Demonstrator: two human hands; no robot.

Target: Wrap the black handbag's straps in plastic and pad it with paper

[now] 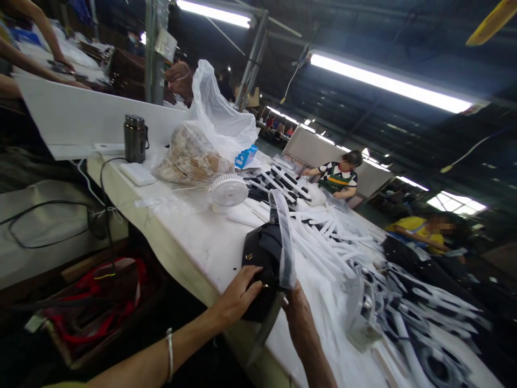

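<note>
A black handbag point(258, 250) with small gold lettering stands on the white table edge, tilted toward me. Its raised handle point(286, 242) is wrapped in a translucent white cover. My left hand point(239, 293) grips the bag's near left side, thumb and fingers closed on the black material. At the lower right of the bag, my right hand point(298, 310) is closed on it near the handle's base; some of its fingers are hidden. A dark strap or flap point(264, 334) hangs below, between my hands, blurred.
A white fan point(229, 191), a dark thermos point(135, 138) and a clear bag of brown pieces point(194, 156) stand on the table point(181, 231). White-wrapped handles point(323, 237) pile up on the right. A red-lined box point(100, 307) sits lower left. Co-workers point(339, 175) are across the table.
</note>
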